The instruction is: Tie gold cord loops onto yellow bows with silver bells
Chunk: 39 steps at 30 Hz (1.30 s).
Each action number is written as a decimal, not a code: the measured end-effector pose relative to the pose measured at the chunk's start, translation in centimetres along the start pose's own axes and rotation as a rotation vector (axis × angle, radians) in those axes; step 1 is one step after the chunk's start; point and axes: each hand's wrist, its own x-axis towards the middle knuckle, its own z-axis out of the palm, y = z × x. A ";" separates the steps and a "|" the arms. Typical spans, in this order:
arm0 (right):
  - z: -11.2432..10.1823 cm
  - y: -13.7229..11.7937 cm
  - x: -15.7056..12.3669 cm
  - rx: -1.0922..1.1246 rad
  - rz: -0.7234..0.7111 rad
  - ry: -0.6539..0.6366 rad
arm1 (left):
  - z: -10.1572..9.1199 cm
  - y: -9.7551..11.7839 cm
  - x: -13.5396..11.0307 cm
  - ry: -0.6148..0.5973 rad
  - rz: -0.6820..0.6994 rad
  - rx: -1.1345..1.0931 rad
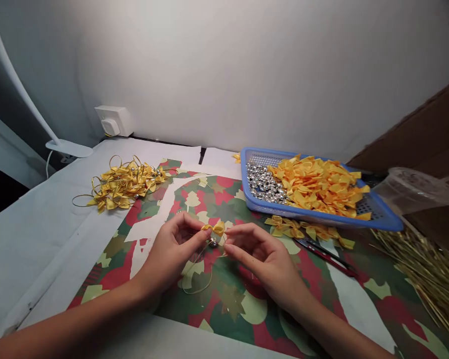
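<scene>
Between my two hands is a small yellow ribbon bow [219,228], held just above the patterned paper. My left hand [179,242] pinches the left side of the bow between thumb and forefinger. Just below the bow hangs a silver bell [213,243]. A thin gold cord [197,291] loops down from there toward the paper. The thumb and forefinger of my right hand [260,252] are closed at the bow's right side, on what looks like the thin cord; the exact grip is too small to make out.
A blue basket [249,199] holds silver bells [265,184] and yellow bows [318,182]. Before it lie loose bows [288,227] and dark scissors [327,254]. Corded bows [127,182] are piled at left. Gold cords [422,269] and a clear plastic tub [415,187] are right. A lamp [69,147] stands far left.
</scene>
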 end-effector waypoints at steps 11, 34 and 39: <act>0.1 0.3 -0.3 -0.125 -0.015 0.030 | 0.0 -0.2 0.2 -0.041 0.061 0.037; 0.0 0.5 -0.5 -0.232 -0.094 0.003 | 0.1 0.0 0.4 -0.049 0.062 0.084; 0.0 0.5 -0.5 -0.236 -0.088 -0.008 | 0.1 -0.1 0.4 -0.059 0.062 0.073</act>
